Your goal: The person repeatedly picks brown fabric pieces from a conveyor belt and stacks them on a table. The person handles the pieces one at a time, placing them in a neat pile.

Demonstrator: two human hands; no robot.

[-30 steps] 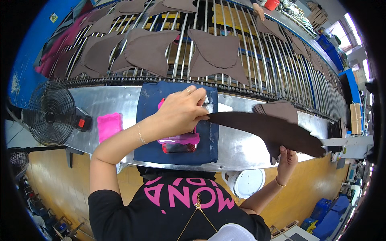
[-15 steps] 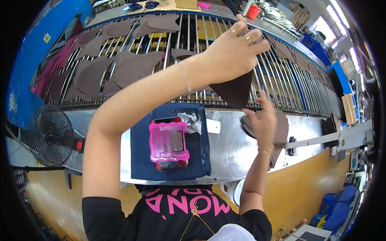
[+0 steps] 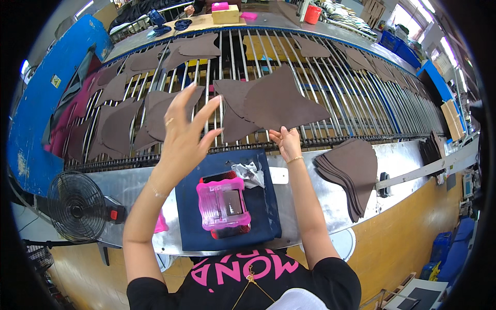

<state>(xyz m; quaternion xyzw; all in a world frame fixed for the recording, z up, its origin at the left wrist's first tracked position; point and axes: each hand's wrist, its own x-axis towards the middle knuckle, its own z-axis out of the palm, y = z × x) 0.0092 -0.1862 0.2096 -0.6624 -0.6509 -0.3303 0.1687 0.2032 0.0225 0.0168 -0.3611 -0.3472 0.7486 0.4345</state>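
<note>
A dark brown flat cut piece (image 3: 284, 101), leather-like and pointed at its corners, lies over the metal bars of the roller conveyor, overlapping another brown piece (image 3: 232, 98) on its left. At its near edge my right hand (image 3: 287, 143) pinches the material between thumb and fingers. My left hand (image 3: 186, 134) is raised with fingers spread and holds nothing; it hovers over the conveyor's near edge, in front of more brown pieces (image 3: 157, 116). A stack of the same brown pieces (image 3: 354, 165) sits fanned on the metal table to the right of my right forearm.
Between my forearms, a pink plastic holder (image 3: 222, 204) and crumpled silvery wrapping (image 3: 249, 174) rest on a dark blue mat (image 3: 191, 235). A black fan (image 3: 76, 206) stands at the left. A pale bar (image 3: 429, 164) crosses the table's right end. Beyond the conveyor is a red bucket (image 3: 312, 14).
My left hand has swung from the far right back to the left and released the brown piece, which now lies on the conveyor. My right hand has moved left onto its near edge.
</note>
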